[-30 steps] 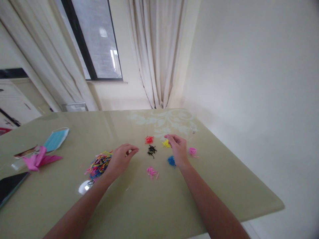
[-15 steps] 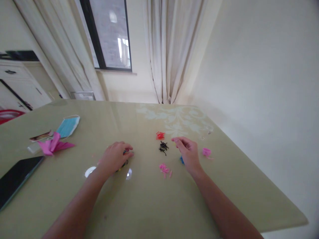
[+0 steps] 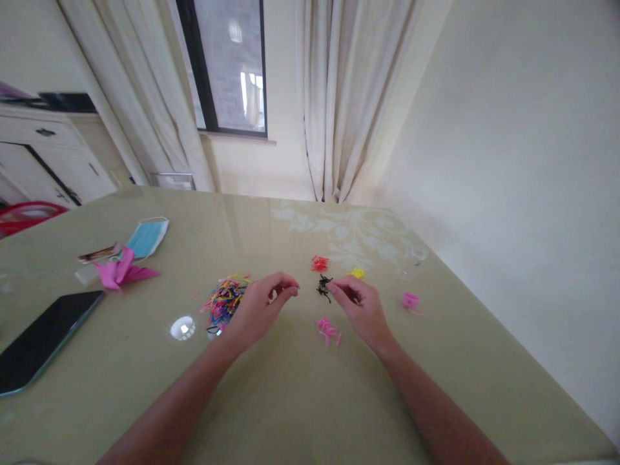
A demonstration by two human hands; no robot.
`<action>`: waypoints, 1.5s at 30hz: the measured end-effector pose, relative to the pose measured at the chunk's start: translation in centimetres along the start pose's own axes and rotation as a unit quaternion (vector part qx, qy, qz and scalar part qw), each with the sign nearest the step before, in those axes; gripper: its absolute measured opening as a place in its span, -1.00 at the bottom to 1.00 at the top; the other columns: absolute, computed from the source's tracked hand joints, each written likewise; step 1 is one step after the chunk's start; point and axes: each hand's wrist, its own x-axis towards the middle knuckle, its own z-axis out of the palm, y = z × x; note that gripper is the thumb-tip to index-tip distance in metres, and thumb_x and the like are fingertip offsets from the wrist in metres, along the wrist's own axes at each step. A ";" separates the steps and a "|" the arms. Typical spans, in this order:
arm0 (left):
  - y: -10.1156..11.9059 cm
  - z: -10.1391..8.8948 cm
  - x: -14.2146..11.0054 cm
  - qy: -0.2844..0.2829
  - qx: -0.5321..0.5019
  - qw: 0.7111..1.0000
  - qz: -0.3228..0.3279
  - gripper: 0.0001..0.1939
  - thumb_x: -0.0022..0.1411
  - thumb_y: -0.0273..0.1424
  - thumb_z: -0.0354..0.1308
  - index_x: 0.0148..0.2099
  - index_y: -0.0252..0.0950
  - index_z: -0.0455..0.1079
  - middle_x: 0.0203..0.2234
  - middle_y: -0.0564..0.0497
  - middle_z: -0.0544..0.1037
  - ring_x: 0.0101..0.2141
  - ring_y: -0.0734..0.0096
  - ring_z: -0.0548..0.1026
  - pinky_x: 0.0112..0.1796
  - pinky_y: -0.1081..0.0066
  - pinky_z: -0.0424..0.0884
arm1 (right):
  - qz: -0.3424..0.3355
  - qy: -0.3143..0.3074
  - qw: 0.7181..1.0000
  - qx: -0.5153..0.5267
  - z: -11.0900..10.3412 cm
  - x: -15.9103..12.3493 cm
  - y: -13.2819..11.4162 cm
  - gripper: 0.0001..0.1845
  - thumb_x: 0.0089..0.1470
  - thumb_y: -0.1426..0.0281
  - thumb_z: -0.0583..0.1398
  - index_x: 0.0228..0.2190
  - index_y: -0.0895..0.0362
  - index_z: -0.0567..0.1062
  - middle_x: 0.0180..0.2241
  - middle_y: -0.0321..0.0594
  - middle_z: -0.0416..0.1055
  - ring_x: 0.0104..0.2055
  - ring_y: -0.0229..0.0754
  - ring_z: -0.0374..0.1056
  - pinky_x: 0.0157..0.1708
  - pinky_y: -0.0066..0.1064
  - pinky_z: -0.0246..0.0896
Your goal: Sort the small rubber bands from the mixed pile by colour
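Observation:
My left hand [image 3: 264,303] is closed in a pinch, with a tiny dark bluish rubber band [image 3: 298,287] at its fingertips. It hovers just right of a mixed heap of coloured rubber bands [image 3: 223,302], partly covering it. The fingertips of my right hand [image 3: 361,307] are pinched together at the right edge of a small black pile [image 3: 323,288]; what they hold, if anything, cannot be made out. Around it lie a red pile [image 3: 320,263], a yellow pile [image 3: 357,273] and a pink pile [image 3: 328,330].
A pink rolled strip [image 3: 411,301] lies to the right. On the left are a white shiny disc [image 3: 183,328], a phone [image 3: 46,336], a pink folded paper bird [image 3: 121,270] and a blue face mask [image 3: 148,239]. A wall [image 3: 533,194] borders the table's right side.
My left hand has moved right, off the mixed heap, now pinching a small band. My right hand has shifted from the yellow pile to the black one. The view has turned slightly left.

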 end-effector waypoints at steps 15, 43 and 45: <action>1.5 1.7 -1.1 0.009 -0.072 0.997 0.040 -0.86 0.33 -0.28 0.31 -0.18 -0.18 0.67 -0.43 0.10 0.68 -0.43 0.46 0.48 -0.35 0.48 0.35 | -0.076 -0.057 0.995 -0.001 1.0 -1.1 -1.6 -0.87 0.20 0.31 0.34 -0.30 0.11 0.67 -0.52 -0.32 0.39 -0.53 -0.30 0.23 -0.53 -0.45 0.09; 2.9 1.4 -0.9 -0.014 -0.263 0.961 -0.081 -0.68 0.25 -0.12 0.27 -0.30 -0.29 0.62 -0.45 -0.05 0.68 -0.48 0.42 0.45 -0.40 0.44 0.38 | -0.021 -0.086 0.995 0.037 -0.1 -1.0 -2.5 -0.67 0.26 0.14 0.29 -0.40 0.13 0.62 -0.51 -0.28 0.41 -0.50 -0.28 0.21 -0.50 -0.42 0.07; 2.4 0.6 -0.6 0.000 -0.219 0.973 -0.066 -0.68 0.29 -0.12 0.23 -0.25 -0.27 0.63 -0.40 -0.05 0.70 -0.42 0.37 0.50 -0.35 0.42 0.41 | -0.015 -0.111 0.994 0.009 -1.3 -0.1 -2.1 -0.67 0.25 0.13 0.30 -0.37 0.13 0.65 -0.46 -0.25 0.47 -0.47 -0.26 0.24 -0.47 -0.41 0.10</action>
